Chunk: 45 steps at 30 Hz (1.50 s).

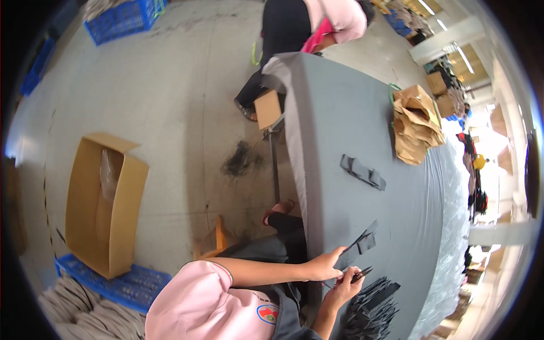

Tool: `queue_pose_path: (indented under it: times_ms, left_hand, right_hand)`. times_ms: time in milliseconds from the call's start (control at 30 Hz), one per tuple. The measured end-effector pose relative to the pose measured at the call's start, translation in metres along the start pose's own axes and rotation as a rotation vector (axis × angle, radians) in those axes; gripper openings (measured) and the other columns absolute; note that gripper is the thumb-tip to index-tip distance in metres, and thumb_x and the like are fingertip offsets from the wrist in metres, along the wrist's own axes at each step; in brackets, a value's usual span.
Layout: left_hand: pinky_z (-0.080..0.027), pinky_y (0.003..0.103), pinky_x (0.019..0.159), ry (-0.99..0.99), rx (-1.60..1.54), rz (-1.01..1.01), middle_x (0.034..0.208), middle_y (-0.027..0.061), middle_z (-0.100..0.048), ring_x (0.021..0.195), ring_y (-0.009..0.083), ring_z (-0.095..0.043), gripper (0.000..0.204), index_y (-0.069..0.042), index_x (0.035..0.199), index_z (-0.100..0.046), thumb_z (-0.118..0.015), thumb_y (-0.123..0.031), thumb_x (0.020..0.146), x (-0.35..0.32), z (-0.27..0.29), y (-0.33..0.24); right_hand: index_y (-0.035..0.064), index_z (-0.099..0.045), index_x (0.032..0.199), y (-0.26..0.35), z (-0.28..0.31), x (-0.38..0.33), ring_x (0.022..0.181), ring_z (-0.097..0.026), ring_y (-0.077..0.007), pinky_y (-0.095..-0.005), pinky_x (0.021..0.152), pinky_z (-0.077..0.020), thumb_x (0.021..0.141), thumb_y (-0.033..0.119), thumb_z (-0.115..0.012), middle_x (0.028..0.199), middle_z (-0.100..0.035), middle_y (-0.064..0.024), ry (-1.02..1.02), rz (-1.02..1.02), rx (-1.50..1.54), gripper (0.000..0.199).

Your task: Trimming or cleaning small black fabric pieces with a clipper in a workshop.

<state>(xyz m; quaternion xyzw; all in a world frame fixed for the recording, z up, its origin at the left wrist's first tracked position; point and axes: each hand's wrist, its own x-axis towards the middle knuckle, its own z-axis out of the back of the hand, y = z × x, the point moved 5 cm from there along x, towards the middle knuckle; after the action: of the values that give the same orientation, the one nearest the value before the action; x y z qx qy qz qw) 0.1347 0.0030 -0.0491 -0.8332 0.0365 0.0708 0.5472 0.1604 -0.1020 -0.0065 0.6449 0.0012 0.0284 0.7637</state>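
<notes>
With our left hand (322, 266), fingers clamped, we hold a dark strip (369, 231) over the grey table (345, 113); with our right hand (344, 289), fingers wrapped around it, we hold a dark pointed tool (360, 275) near the strip pile (371, 309)

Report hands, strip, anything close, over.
Left hand pinching dark strip. Right hand gripping pointed tool. Strip heap close beside right hand.
</notes>
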Motion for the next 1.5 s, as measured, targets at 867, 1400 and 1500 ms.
queue_pose_path:
  times_ms: [867,1400,1500]
  left_hand:
    - [-0.048,0.036,0.046,0.175,0.032,-0.351,0.078,0.0221,-0.062,0.058,0.0239,-0.063,0.082,-0.005,0.144,-0.004,-0.049,0.004,0.076,-0.076,0.033,-0.025]
    - [-0.049,0.029,0.073,-0.014,-0.273,0.001,0.102,0.0111,-0.056,0.079,0.0145,-0.058,0.080,-0.004,0.146,-0.009,-0.053,0.004,0.079,-0.021,0.058,-0.046]
    - [-0.048,0.026,0.064,0.009,-0.228,0.096,0.085,0.0098,-0.060,0.076,0.0135,-0.058,0.082,-0.004,0.146,-0.009,-0.056,0.001,0.078,-0.005,0.046,-0.049]
  right_hand:
    - [0.0062,-0.048,0.079,0.024,-0.015,-0.031,0.043,-0.032,-0.0031,-0.0190,0.040,-0.0239,0.090,0.006,-0.056,0.059,-0.042,0.0031,0.264,-0.080,-0.003,0.013]
    - [0.0027,-0.051,0.096,0.063,-0.003,-0.009,0.058,-0.042,-0.0045,-0.0176,0.050,-0.0331,0.085,-0.005,-0.056,0.077,-0.051,-0.0012,-0.066,0.099,-0.124,0.015]
    - [0.0003,-0.054,0.103,0.023,0.009,-0.004,0.073,-0.050,-0.0079,-0.0211,0.064,-0.0423,0.084,0.001,-0.061,0.086,-0.052,-0.0029,0.006,-0.097,-0.086,0.021]
